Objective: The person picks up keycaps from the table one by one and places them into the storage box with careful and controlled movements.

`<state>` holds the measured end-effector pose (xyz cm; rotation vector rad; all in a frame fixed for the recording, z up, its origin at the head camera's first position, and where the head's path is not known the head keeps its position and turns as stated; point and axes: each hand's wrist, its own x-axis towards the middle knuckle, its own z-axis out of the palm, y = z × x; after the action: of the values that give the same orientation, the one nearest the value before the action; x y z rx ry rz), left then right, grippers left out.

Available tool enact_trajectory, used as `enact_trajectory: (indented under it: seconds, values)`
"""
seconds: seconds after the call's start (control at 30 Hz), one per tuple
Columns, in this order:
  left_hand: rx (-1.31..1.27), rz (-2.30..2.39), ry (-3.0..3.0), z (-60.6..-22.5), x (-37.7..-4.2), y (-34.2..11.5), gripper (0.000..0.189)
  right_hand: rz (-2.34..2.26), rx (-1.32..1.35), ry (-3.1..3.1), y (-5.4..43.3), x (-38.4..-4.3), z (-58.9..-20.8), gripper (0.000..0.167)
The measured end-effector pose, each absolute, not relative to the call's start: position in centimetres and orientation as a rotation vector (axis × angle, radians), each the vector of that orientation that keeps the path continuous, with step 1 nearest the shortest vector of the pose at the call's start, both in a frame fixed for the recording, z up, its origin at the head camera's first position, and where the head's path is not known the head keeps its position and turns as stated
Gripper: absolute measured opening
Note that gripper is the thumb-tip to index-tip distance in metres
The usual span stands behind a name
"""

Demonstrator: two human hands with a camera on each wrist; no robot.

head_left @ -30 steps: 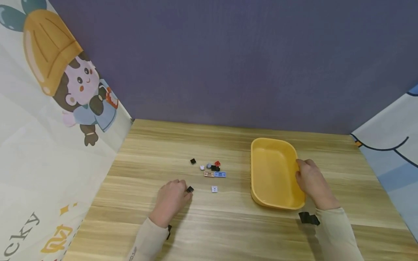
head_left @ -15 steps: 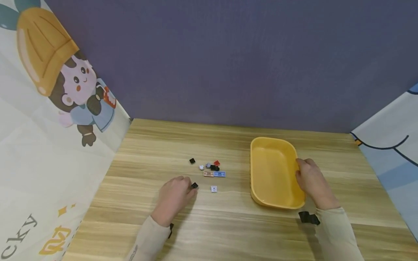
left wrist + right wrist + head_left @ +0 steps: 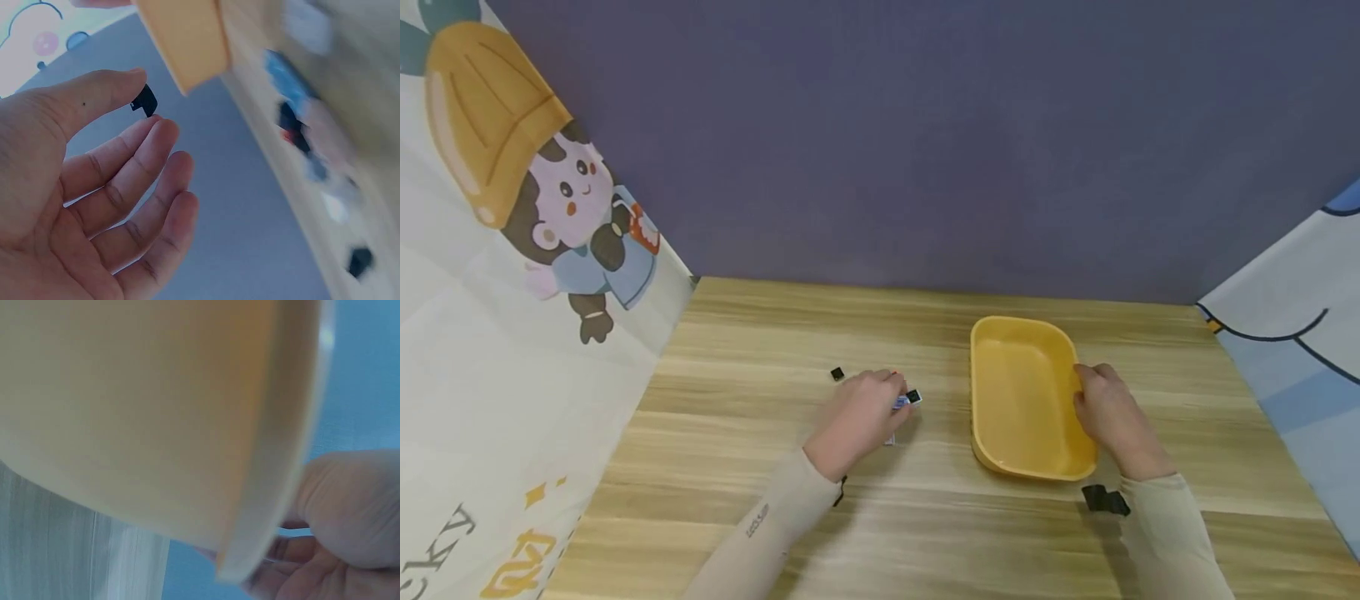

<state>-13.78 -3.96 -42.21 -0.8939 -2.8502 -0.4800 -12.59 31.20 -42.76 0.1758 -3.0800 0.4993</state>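
Rightward from the left hand (image 3: 859,417), which pinches 1 black piece (image 3: 148,100), lies the yellow tray (image 3: 1028,400), long axis forward, gripped by the nearer right hand (image 3: 1117,423).

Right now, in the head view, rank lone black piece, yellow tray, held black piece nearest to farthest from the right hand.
1. Yellow tray: gripped by right hand.
2. Held black piece: in left hand, left of tray.
3. Lone black piece: farther left, on table.
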Motion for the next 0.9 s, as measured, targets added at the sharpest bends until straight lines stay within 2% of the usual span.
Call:
enact_trajectory:
  seconds: [0.4, 0.9]
  values:
    - [-1.173, -0.436, -2.818, -41.2, -16.7, 3.8, 0.022, 0.495, 0.157, -3.085, 31.3, -12.7, -42.6, 0.039]
    - [-1.2, -0.401, -2.852, -41.5, -17.0, 5.1, 0.03, 0.475, 0.162, -3.051, 31.1, -12.6, -42.7, 0.038]
